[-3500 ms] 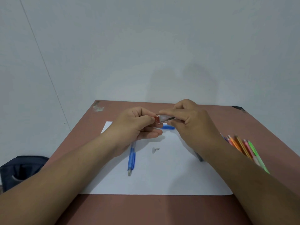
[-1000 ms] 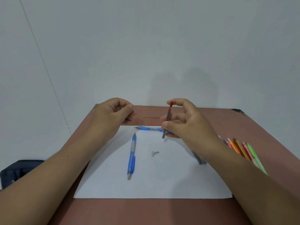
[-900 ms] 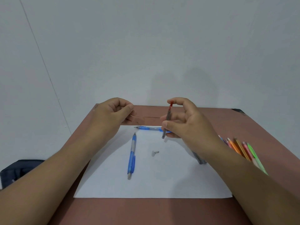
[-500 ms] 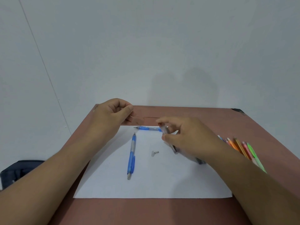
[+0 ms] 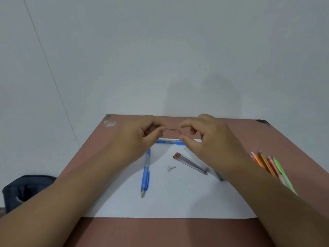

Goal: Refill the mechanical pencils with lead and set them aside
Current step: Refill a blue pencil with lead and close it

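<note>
My left hand (image 5: 140, 138) pinches thin pencil leads (image 5: 175, 131) that stick out to the right above the table's far edge. My right hand (image 5: 210, 141) hovers just right of their tips, thumb and forefinger apart, holding nothing. A clear lead case (image 5: 191, 163) with a red cap lies on the white paper (image 5: 169, 202) below that hand. One blue mechanical pencil (image 5: 146, 172) lies lengthwise on the paper. A second blue pencil (image 5: 169, 141) lies crosswise at the paper's far edge, partly hidden by my hands. A small grey pencil cap (image 5: 171, 168) sits between them.
Several coloured pencils (image 5: 268, 164) lie at the right on the brown table (image 5: 178, 232), partly under my right forearm. A dark object (image 5: 219, 177) peeks from under my right wrist. A dark bag (image 5: 26, 188) sits on the floor at the left.
My right hand laid the lead case down on the paper and rose toward the leads. My left hand, still pinching the leads, shifted slightly right.
</note>
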Available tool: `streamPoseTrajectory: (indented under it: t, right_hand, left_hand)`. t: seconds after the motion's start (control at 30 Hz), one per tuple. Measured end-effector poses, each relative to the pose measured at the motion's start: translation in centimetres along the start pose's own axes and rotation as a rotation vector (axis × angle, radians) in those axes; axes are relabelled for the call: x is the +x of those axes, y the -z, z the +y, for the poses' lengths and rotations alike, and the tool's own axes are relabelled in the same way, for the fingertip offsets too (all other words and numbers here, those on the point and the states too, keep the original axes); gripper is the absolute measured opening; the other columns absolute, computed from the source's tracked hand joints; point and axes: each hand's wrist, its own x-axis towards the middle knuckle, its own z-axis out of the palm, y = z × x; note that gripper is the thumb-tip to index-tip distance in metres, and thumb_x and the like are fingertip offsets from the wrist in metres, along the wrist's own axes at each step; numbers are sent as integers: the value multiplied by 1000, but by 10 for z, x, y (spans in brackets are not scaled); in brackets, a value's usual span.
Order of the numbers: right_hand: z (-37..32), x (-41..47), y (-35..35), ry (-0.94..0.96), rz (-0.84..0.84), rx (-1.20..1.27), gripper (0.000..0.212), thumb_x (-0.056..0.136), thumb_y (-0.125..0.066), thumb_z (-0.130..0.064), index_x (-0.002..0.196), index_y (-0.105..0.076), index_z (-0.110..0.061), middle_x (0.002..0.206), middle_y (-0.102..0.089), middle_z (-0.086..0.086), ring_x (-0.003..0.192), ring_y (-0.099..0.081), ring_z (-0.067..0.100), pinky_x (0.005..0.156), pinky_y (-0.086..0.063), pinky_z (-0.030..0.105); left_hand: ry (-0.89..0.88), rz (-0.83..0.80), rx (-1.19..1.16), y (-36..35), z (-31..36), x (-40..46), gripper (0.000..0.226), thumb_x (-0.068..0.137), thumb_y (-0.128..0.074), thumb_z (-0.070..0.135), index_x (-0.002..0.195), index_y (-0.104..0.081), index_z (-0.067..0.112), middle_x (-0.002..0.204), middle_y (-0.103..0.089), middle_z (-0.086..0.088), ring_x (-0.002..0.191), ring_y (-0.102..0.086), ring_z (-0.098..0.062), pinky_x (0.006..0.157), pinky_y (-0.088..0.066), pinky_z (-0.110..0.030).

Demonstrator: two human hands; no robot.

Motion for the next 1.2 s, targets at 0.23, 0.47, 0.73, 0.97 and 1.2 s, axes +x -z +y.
streamPoseTrajectory:
  t: [0.23,0.47,0.73,0.97,1.2]
  right_hand:
    - [1,2,-12,64,107,8,13,90,-72,-23,96,-80,-31,90,-64,-9,80,-62,14,71,-53,32]
    - [5,5,-1,-117,141,73,12,89,-73,-20,94,-81,-27,84,-65,-11,71,-56,0,71,-44,11]
    - [-3,4,5,-292,167,269,9,90,-74,-23,90,-82,-26,79,-73,-15,75,-66,4,71,-60,31]
    - [-4,6,12,-348,246,595,8,90,-75,-19,88,-79,-26,80,-75,-15,77,-69,0,73,-53,14]
    - [-7,6,15,-408,270,931,6,92,-71,-12,92,-75,-17,90,-78,1,92,-75,17,95,-58,40]
  left_hand:
    - [-132,-3,24,-13,7,0,13,92,-60,34,95,-71,29,78,-66,23,79,-65,-3,67,-52,-20]
    - [-12,-150,131,-27,-16,13,15,98,-60,28,107,-72,27,98,-67,14,88,-56,-1,81,-46,-21]
    - [16,-258,349,-35,-28,20,17,92,-65,37,102,-77,30,99,-69,11,94,-60,-11,85,-53,-37]
    - [117,-155,191,-31,-35,21,12,92,-68,23,90,-75,32,87,-68,15,84,-61,-8,77,-50,-29]
    - [213,-79,-101,-24,-33,15,25,94,-66,22,81,-68,44,82,-67,25,76,-57,3,70,-43,-17]
